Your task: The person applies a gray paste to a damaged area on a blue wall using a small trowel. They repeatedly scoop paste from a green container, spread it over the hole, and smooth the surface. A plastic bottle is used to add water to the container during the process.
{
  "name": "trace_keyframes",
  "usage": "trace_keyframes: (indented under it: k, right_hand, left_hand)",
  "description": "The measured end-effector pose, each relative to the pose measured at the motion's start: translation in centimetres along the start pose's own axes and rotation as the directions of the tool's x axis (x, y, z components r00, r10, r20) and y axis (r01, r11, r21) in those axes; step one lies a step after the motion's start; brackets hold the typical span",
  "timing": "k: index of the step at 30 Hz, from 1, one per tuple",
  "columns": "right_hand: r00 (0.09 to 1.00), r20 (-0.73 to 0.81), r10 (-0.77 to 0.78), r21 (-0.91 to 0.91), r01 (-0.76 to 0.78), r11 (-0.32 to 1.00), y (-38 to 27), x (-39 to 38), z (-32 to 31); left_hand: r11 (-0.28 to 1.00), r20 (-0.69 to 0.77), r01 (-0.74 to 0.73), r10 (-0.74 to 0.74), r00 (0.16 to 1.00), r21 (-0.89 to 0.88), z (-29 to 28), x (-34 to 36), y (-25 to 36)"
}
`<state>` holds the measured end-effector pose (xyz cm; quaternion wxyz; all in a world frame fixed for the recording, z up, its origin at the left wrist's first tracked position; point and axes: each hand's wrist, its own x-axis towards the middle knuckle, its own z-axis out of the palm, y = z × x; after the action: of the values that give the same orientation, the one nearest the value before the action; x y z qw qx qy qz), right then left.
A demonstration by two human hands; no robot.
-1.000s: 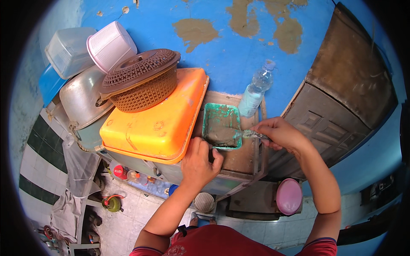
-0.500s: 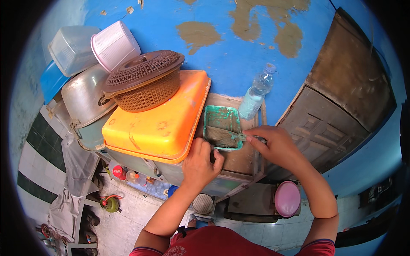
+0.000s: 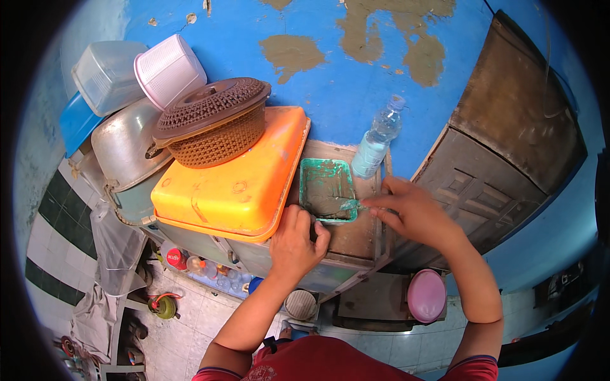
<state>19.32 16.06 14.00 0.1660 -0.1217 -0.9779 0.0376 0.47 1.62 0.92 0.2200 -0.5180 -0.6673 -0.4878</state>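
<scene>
A small green plastic tray (image 3: pixel 348 174) of grey-brown paste sits on a worn wooden top beside the orange plastic tub (image 3: pixel 225 184). My left hand (image 3: pixel 295 244) is curled at the tray's near left corner, gripping it; its fingertips are partly hidden. My right hand (image 3: pixel 410 213) holds a paste-smeared putty knife (image 3: pixel 349 204), its blade down in the paste at the tray's near right part. A clear plastic bottle with pale blue label (image 3: pixel 375 143) stands just behind the tray at the right.
A brown woven-pattern basket (image 3: pixel 210 136) rests on the tub, beside a metal pot (image 3: pixel 124 143) and stacked plastic containers (image 3: pixel 108 76). Behind is a blue wall (image 3: pixel 330 101) with grey patches. A dark door (image 3: pixel 483 178) is at right, a pink oval item (image 3: pixel 426 295) low right.
My right hand has shifted down and then slightly back, working the knife's blade about in the paste, and its fingers have changed position on the handle. My left hand stays at the tray's corner.
</scene>
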Motion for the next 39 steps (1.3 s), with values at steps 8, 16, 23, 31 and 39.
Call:
trace_keyframes:
  k: [8, 16, 23, 31, 39]
  right_hand:
    - [0.999, -0.033, -0.017, -0.015, 0.016, 1.0, -1.1, 1.0, 0.7]
    - [0.997, -0.079, 0.018, -0.079, -0.025, 0.997, 0.3, 1.3, -0.2]
    - [0.994, 0.019, 0.105, -0.043, -0.104, 0.994, -2.2, 1.2, 1.2]
    - [0.964, -0.192, 0.186, 0.013, -0.187, 0.982, -0.6, 1.2, 1.6]
    - [0.877, 0.043, 0.478, 0.227, -0.474, 0.85, -2.4, 0.4, -0.5]
  left_hand:
    - [1.0, 0.005, 0.001, -0.001, 1.0, 0.002, -0.1, 0.1, 0.2]
    - [1.0, 0.01, 0.016, -0.016, 1.0, 0.002, 0.2, -0.1, 0.0]
    - [1.0, 0.005, 0.007, -0.007, 1.0, 0.004, 0.0, 0.0, 0.0]
    - [1.0, 0.007, 0.009, -0.009, 1.0, 0.016, 0.1, -0.1, 0.0]
    - [1.0, 0.006, 0.02, -0.02, 1.0, 0.003, 0.2, -0.4, -0.2]
